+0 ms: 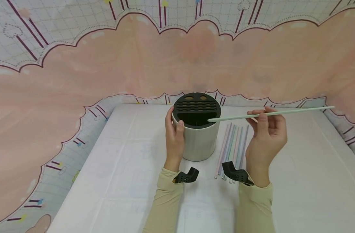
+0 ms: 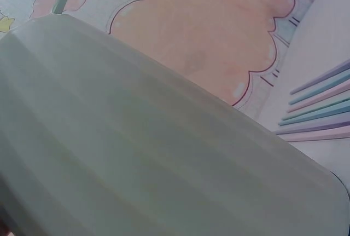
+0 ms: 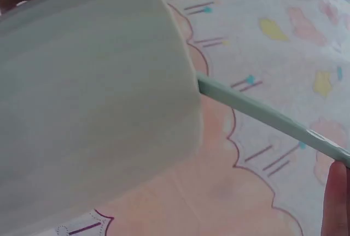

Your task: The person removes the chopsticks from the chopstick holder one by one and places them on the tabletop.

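Note:
A pale, ribbed utensil holder point(image 1: 199, 145) with a black slotted top stands on the table. My left hand point(image 1: 174, 139) grips its left side near the rim, thumb in front. In the left wrist view its ribbed wall point(image 2: 164, 132) fills most of the frame. My right hand point(image 1: 266, 139) pinches a light green chopstick point(image 1: 296, 111), held almost level. The chopstick's left tip is over the front right edge of the holder's large opening. In the right wrist view the chopstick point(image 3: 262, 113) runs from behind the holder's rim to a fingertip point(image 3: 334, 197).
Several pastel chopsticks point(image 1: 231, 142) lie side by side on the white table point(image 1: 122, 181), right of the holder and partly behind the right wrist's black camera mount point(image 1: 237, 173). A patterned peach and white cloth point(image 1: 238, 64) hangs behind the table.

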The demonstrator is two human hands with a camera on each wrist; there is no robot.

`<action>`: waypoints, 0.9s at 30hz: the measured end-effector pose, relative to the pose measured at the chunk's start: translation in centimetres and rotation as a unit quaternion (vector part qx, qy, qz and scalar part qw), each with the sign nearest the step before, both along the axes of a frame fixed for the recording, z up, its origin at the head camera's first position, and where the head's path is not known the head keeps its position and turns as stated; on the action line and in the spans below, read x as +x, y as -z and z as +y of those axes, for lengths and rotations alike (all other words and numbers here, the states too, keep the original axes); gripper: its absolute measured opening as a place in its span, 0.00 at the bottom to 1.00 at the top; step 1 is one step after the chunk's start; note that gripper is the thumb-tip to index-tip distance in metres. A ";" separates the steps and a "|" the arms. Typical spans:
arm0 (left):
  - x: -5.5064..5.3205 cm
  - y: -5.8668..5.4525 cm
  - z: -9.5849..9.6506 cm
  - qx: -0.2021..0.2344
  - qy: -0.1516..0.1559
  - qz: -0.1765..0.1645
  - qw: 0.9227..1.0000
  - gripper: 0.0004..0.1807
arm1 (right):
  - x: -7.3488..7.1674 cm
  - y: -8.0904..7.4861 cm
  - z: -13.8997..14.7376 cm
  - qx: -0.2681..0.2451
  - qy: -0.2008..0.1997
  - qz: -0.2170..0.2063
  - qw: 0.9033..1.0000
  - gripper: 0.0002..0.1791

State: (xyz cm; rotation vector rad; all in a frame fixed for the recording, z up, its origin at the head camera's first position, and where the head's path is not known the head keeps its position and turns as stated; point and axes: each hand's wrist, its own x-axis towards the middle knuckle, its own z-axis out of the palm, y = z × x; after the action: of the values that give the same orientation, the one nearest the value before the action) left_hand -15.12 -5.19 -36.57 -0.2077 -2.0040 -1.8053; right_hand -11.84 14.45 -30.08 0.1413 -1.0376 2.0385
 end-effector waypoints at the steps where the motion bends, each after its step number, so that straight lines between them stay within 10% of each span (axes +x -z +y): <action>1: 0.0 0.0 0.0 0.000 0.000 -0.001 1.000 0.30 | -0.2 0.2 0.5 -0.022 -0.002 0.008 1.000 0.14; 9: 0.0 0.0 0.0 0.004 0.004 -0.002 1.000 0.30 | -0.3 1.0 3.9 -0.040 0.014 0.000 0.999 0.17; 13: 0.0 0.0 0.0 -0.005 -0.001 0.000 1.000 0.30 | -0.3 1.7 5.2 0.056 0.016 -0.115 0.992 0.18; 21: 0.4 -1.0 0.1 0.006 0.003 -0.008 1.000 0.30 | -2.0 5.2 6.2 0.319 0.061 -0.353 0.878 0.18; 27: -0.4 0.0 0.4 0.004 -0.002 -0.009 1.000 0.29 | -4.3 9.7 8.3 0.378 0.038 -0.384 0.842 0.21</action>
State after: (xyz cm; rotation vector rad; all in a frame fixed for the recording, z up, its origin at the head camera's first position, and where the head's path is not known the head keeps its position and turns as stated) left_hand -15.51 -4.76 -36.59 -0.1847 -2.0075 -1.8201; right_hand -16.18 22.75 -39.75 -0.3461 -2.2765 1.4891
